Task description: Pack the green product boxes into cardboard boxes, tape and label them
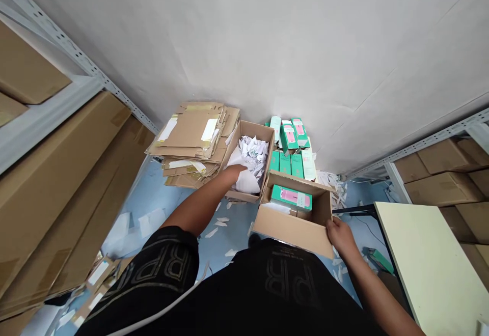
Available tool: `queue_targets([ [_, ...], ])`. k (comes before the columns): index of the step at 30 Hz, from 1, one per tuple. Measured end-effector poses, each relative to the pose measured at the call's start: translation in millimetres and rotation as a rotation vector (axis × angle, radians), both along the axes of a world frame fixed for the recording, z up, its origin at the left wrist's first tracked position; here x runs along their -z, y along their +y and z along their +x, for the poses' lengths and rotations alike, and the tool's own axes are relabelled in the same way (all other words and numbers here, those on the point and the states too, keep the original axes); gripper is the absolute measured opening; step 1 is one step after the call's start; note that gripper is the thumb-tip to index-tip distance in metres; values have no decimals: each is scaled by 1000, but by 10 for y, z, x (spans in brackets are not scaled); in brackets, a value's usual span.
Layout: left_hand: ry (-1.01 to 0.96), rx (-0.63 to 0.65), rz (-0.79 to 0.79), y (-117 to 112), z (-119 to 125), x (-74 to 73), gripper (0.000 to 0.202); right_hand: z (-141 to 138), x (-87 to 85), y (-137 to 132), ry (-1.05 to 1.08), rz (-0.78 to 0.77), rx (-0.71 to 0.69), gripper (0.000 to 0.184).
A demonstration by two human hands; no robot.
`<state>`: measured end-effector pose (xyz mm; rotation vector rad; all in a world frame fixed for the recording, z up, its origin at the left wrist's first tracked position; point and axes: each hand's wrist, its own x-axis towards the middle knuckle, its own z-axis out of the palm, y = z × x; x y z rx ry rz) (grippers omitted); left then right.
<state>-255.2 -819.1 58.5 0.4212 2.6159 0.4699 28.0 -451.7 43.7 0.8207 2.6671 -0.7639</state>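
My left hand [236,172] reaches over the near left side of an open cardboard box [270,147] filled with crumpled white paper [254,151]. Its fingers are closed on a white paper sheet [247,182] at the near end of that box; the fingertips are partly hidden. With my right hand [339,231] I grip the right edge of a second open cardboard carton [294,231], its front flap folded outward. Inside this carton lies a green box with a pink picture [291,197], set toward the left.
Flattened cardboard [191,127] is stacked at the left. Several green boxes [290,165] stand by the wall. Shelves with cartons [76,193] rise on both sides, and a pale tabletop [424,254] is at my right. Paper scraps [221,221] litter the blue floor.
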Motion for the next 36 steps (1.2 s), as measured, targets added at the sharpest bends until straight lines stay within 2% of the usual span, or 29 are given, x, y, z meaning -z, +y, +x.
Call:
queue_targets([
  [2,27,-3,-29,76,-100,5,30,17,-5,-7,4,-4,7,31],
  [6,245,27,-31,322,-251,6,45,41,-37,-40,26,-9,3,30],
  [10,152,76,-46,582,-337,128,56,65,-60,-84,27,-10,2,30],
  [13,105,72,-47,660,-351,215,42,92,-55,-107,21,-13,11,30],
  [16,137,57,-24,634,-335,180,32,114,-48,-113,6,-24,25,32],
  [19,234,13,50,518,-335,-39,35,120,-53,-116,-11,-16,29,32],
  [23,400,-35,309,212,-278,-594,31,107,-76,-139,-24,9,22,30],
  [26,505,-13,460,-31,-27,-1036,31,91,-90,-161,-18,17,34,30],
  [28,533,76,540,-98,256,-1217,29,81,-90,-171,-5,18,32,30],
  [29,509,156,564,-83,419,-1251,30,77,-87,-174,0,17,29,31],
  [30,464,251,575,-34,586,-1242,30,75,-84,-177,5,17,28,31],
  [32,308,416,537,160,899,-1105,33,78,-80,-185,10,24,37,32],
  [34,144,486,432,430,1131,-852,34,93,-84,-197,14,32,55,33],
  [36,27,479,332,691,1252,-569,35,120,-99,-213,18,33,69,33],
])
